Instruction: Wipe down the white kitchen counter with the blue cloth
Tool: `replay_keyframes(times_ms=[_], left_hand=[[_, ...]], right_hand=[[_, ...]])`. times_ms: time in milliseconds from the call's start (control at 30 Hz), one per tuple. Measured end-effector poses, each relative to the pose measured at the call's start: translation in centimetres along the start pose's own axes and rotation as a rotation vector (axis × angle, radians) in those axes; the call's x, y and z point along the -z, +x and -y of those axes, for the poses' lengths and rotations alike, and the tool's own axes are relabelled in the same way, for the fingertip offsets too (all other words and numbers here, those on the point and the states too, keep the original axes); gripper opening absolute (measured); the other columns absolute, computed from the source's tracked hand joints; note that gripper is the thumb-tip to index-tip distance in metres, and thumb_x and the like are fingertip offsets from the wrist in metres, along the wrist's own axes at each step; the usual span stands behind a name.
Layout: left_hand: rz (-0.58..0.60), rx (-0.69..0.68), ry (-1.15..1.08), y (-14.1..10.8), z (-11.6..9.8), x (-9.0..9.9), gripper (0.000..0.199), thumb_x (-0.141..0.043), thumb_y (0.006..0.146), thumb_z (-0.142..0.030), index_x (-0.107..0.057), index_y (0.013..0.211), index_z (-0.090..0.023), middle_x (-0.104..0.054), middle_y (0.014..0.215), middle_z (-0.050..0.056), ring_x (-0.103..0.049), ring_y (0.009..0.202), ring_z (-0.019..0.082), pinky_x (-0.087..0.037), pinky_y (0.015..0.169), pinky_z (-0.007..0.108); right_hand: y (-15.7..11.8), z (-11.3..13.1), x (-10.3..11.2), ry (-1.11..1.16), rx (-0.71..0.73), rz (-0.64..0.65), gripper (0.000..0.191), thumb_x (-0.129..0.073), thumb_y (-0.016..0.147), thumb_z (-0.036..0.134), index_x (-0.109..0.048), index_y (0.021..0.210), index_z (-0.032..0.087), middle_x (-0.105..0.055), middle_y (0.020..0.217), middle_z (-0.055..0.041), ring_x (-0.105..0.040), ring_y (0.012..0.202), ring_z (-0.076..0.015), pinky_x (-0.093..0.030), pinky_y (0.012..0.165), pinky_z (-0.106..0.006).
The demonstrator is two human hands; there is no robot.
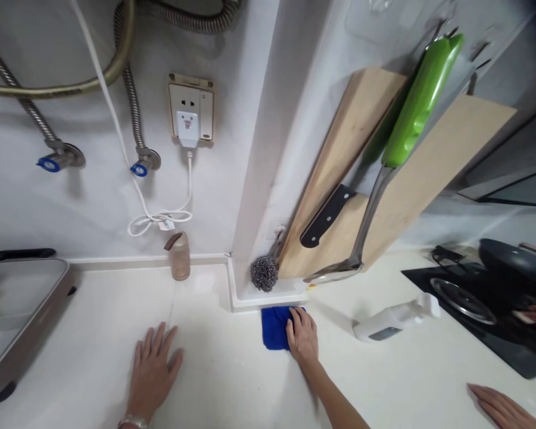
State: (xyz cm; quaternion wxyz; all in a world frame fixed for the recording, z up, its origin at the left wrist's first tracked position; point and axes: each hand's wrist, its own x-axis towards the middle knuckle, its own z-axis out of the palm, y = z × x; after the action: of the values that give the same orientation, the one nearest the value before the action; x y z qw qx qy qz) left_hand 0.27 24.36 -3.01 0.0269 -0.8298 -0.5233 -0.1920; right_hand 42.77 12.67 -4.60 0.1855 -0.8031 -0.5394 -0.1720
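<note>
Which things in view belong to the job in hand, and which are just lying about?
In use:
blue cloth, partly under the right hand
counter beneath it

Just around, untouched by either hand:
white spray bottle (possibly related)
small brown container
steel scourer
black-handled knife
green-handled utensil

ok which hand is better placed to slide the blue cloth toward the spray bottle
Likely the right hand: it rests on the blue cloth, at the edge nearer the white spray bottle. The left hand is apart from the cloth and farther from the bottle.
</note>
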Motion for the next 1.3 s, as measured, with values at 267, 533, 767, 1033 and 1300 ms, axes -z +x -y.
replay_keyframes(times_ms=[267,533,767,1033,1300], left_hand=[[0.002,0.024,-0.016,-0.2,0.1,0.3,0.057,-0.041,0.093,-0.048,-0.051,0.143,-0.024,-0.042,0.156,0.008,-0.03,0.146,0.035,-0.026,0.118,0.058],[-0.008,0.039,0.008,-0.1,0.3,-0.2,0.058,-0.041,0.091,-0.049,-0.053,0.142,-0.024,-0.045,0.154,0.009,-0.032,0.146,0.035,-0.025,0.118,0.057],[-0.053,0.031,0.023,-0.1,0.0,-0.7,0.059,-0.037,0.09,-0.047,-0.054,0.141,-0.022,-0.044,0.155,0.01,-0.03,0.146,0.037,-0.022,0.119,0.058],[-0.085,0.009,0.011,-0.1,-0.2,-0.2,0.06,-0.032,0.09,-0.047,-0.057,0.138,-0.02,-0.044,0.154,0.011,-0.026,0.148,0.037,-0.024,0.117,0.06],[-0.03,0.016,0.001,0.2,-0.3,0.0,0.061,-0.032,0.091,-0.049,-0.056,0.139,-0.02,-0.042,0.155,0.011,-0.025,0.148,0.036,-0.021,0.119,0.059]], right_hand=[[-1.3,3.9,-0.4,-0.159,-0.05,0.227,0.062,-0.028,0.098,0.048,-0.037,0.151,0.015,-0.03,0.159,-0.0156,-0.02,0.149,-0.0335,-0.012,0.12,-0.059],[-6.2,5.8,3.4,-0.087,0.093,0.318,0.063,-0.027,0.098,0.062,-0.024,0.154,0.034,-0.021,0.163,-0.0103,-0.018,0.15,-0.0361,-0.015,0.116,-0.068],[-13.3,1.6,5.8,-0.094,0.13,0.281,0.057,-0.032,0.098,0.06,-0.019,0.151,0.046,-0.024,0.161,-0.0043,-0.027,0.146,-0.0381,-0.022,0.111,-0.075],[-10.7,-0.9,5.5,-0.14,0.016,0.253,0.056,-0.033,0.097,0.057,-0.028,0.151,0.042,-0.025,0.162,-0.0046,-0.025,0.147,-0.0365,-0.027,0.111,-0.069],[-2.5,-2.3,3.1,-0.203,-0.048,0.399,0.058,-0.029,0.098,0.055,-0.025,0.153,0.037,-0.016,0.165,-0.0042,-0.015,0.15,-0.034,-0.023,0.114,-0.065]])
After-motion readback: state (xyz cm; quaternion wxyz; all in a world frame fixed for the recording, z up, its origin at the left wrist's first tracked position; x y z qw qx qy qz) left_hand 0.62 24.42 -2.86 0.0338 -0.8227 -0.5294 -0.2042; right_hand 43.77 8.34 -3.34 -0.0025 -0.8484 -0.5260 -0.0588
